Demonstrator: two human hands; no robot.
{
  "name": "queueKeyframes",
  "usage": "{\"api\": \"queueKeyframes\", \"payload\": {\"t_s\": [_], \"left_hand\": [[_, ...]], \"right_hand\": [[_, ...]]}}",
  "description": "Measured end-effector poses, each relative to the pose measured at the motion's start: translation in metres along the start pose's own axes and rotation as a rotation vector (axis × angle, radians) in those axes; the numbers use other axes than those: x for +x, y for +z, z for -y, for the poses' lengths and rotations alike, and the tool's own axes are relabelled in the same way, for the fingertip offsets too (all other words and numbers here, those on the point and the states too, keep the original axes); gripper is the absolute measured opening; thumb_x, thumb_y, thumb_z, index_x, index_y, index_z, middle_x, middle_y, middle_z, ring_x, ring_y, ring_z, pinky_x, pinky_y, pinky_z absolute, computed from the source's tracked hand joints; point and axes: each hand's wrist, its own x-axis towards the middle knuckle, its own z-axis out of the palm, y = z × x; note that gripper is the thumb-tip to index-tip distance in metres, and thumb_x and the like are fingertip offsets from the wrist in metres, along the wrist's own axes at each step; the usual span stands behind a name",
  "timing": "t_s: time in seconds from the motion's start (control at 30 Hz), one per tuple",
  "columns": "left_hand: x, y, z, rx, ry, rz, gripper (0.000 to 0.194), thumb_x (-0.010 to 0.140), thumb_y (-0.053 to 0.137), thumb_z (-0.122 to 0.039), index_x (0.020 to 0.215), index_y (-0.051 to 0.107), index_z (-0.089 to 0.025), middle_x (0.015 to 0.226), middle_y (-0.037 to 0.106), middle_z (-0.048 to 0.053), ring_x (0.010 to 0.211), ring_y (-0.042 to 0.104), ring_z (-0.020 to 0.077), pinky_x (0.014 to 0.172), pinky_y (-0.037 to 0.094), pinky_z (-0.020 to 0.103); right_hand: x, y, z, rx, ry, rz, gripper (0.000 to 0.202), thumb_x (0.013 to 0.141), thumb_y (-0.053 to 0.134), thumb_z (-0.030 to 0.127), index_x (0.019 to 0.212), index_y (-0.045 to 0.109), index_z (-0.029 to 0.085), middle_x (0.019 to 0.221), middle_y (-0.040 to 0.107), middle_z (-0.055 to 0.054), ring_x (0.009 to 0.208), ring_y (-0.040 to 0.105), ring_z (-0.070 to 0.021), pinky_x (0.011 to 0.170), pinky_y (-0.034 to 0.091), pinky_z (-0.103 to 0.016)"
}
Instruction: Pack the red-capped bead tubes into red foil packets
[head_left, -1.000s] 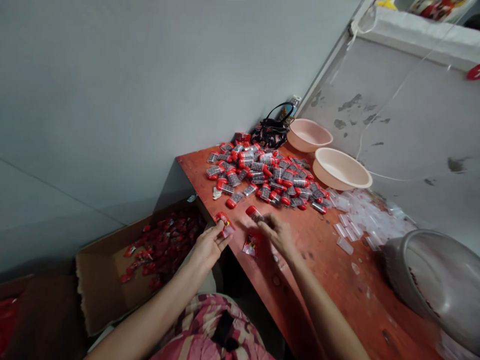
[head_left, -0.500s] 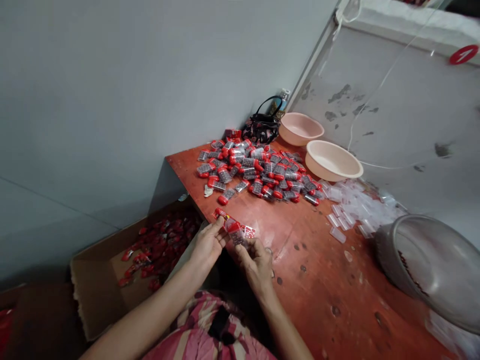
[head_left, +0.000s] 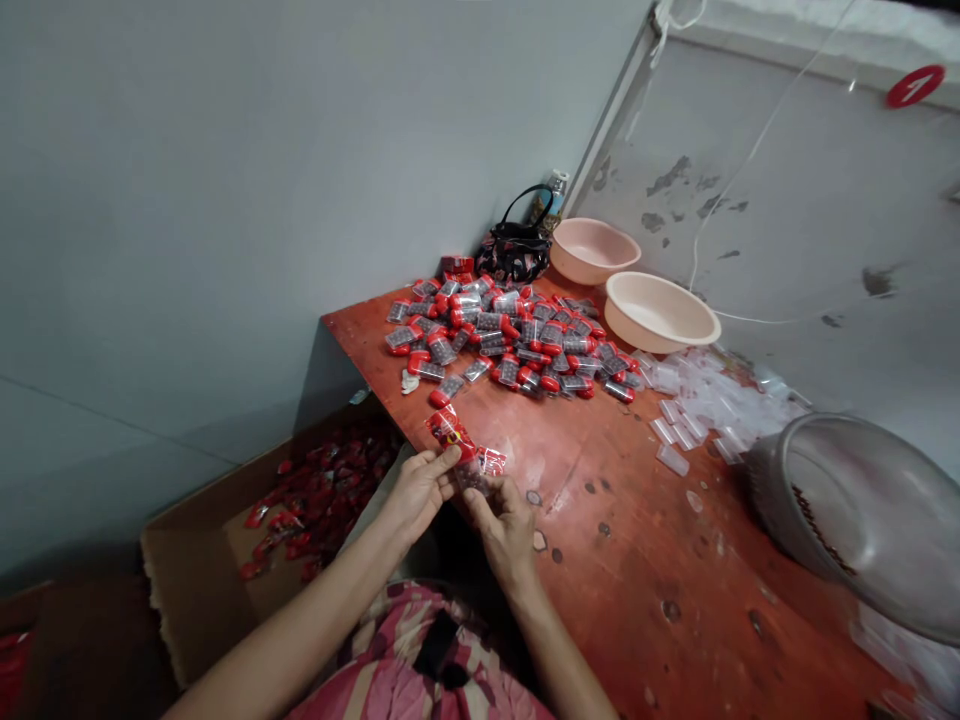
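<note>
My left hand (head_left: 421,490) pinches a red printed wrapper (head_left: 448,430) between thumb and fingers at the table's near edge. The wrapper lies over the top end of a small clear container (head_left: 472,476) of dark beads. My right hand (head_left: 510,528) is closed on the container's lower body. A shiny red-and-white printed piece (head_left: 493,460) sticks out beside it; whether it belongs to the same wrapper I cannot tell. Just beyond my hands is a heap of similar red-capped containers (head_left: 491,322) filled with dark beads.
A cardboard box (head_left: 196,590) of red wrapped packs stands below the table (head_left: 615,610) on the left. Empty clear containers (head_left: 701,400) lie at the right, near a large grey basin (head_left: 885,560). Two plastic basins (head_left: 664,315) and a black handbag (head_left: 514,255) stand at the back.
The red wrapper, earlier bunched in my left fingers, now lies spread over the container's red cap. My right hand keeps its grip. The whole view has shifted slightly.
</note>
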Motion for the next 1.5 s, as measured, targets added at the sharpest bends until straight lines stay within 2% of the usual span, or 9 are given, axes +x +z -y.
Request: {"api": "queueKeyframes", "payload": {"t_s": [0.27,0.43,0.63,0.73,0.87,1.0,1.1,1.33,1.5], "left_hand": [[0.000,0.000,-0.004,0.158,0.084,0.132,0.021,0.065,0.071,-0.028,0.064,0.064,-0.008,0.063,0.066,0.007,0.055,0.059,0.0145,0.057,0.047,0.027],[-0.001,0.000,-0.005,0.236,0.118,0.064,0.021,0.064,0.071,-0.028,0.069,0.067,-0.009,0.063,0.065,0.006,0.057,0.058,0.0140,0.057,0.046,0.026],[-0.003,0.003,-0.003,0.189,0.138,0.046,0.018,0.067,0.069,-0.027,0.068,0.066,-0.009,0.063,0.064,0.004,0.055,0.055,0.0118,0.055,0.045,0.024],[-0.003,0.002,-0.005,0.172,0.112,0.093,0.016,0.068,0.068,-0.025,0.070,0.066,-0.009,0.065,0.064,0.005,0.058,0.057,0.0127,0.056,0.046,0.025],[-0.006,-0.004,-0.012,0.228,0.023,0.213,0.019,0.070,0.066,-0.027,0.069,0.066,-0.008,0.065,0.065,0.007,0.055,0.058,0.0152,0.057,0.048,0.030],[-0.008,-0.006,-0.012,0.248,0.056,0.100,0.018,0.066,0.069,-0.025,0.072,0.067,-0.008,0.068,0.066,0.007,0.062,0.060,0.0153,0.064,0.049,0.029],[-0.007,-0.004,-0.006,0.195,0.109,0.029,0.017,0.065,0.071,-0.025,0.070,0.066,-0.010,0.067,0.066,0.005,0.060,0.059,0.0141,0.063,0.048,0.028],[-0.010,-0.001,-0.004,0.212,0.015,0.141,0.019,0.067,0.068,-0.028,0.068,0.065,-0.009,0.060,0.063,0.004,0.049,0.054,0.0126,0.049,0.045,0.026],[-0.011,0.000,-0.005,0.260,0.118,0.019,0.017,0.063,0.072,-0.024,0.070,0.066,-0.010,0.068,0.066,0.005,0.062,0.059,0.0143,0.063,0.048,0.027]], "right_hand": [[0.006,0.000,-0.004,0.438,0.271,0.134,0.020,0.073,0.063,0.033,0.076,0.053,0.017,0.059,0.058,0.002,0.041,0.045,-0.0072,0.037,0.034,-0.017],[0.003,0.003,-0.001,0.293,0.144,-0.001,0.018,0.073,0.063,0.031,0.083,0.057,0.017,0.061,0.054,0.004,0.049,0.047,-0.0080,0.044,0.038,-0.018],[0.003,0.007,0.001,0.327,0.153,0.042,0.016,0.075,0.061,0.032,0.081,0.056,0.018,0.056,0.050,0.005,0.044,0.043,-0.0071,0.041,0.036,-0.018],[0.004,0.008,0.000,0.333,0.148,0.028,0.016,0.073,0.063,0.031,0.079,0.056,0.017,0.058,0.052,0.004,0.046,0.045,-0.0070,0.042,0.037,-0.017],[0.004,0.008,0.000,0.499,0.262,0.106,0.021,0.071,0.063,0.034,0.076,0.053,0.017,0.058,0.057,0.002,0.041,0.045,-0.0074,0.037,0.034,-0.017],[-0.001,0.009,0.004,0.317,0.158,0.040,0.017,0.073,0.062,0.032,0.078,0.057,0.016,0.059,0.053,0.004,0.048,0.044,-0.0074,0.043,0.036,-0.017],[-0.003,0.009,0.005,0.193,0.087,0.004,0.015,0.074,0.062,0.031,0.078,0.059,0.017,0.062,0.052,0.003,0.052,0.043,-0.0077,0.046,0.036,-0.018],[-0.003,0.010,0.000,0.492,0.262,0.084,0.021,0.072,0.063,0.034,0.077,0.052,0.017,0.060,0.057,0.003,0.042,0.045,-0.0074,0.038,0.035,-0.017],[-0.005,0.007,0.005,0.229,0.109,0.010,0.014,0.074,0.061,0.030,0.079,0.058,0.017,0.065,0.057,0.002,0.054,0.048,-0.0097,0.050,0.039,-0.020]]}}
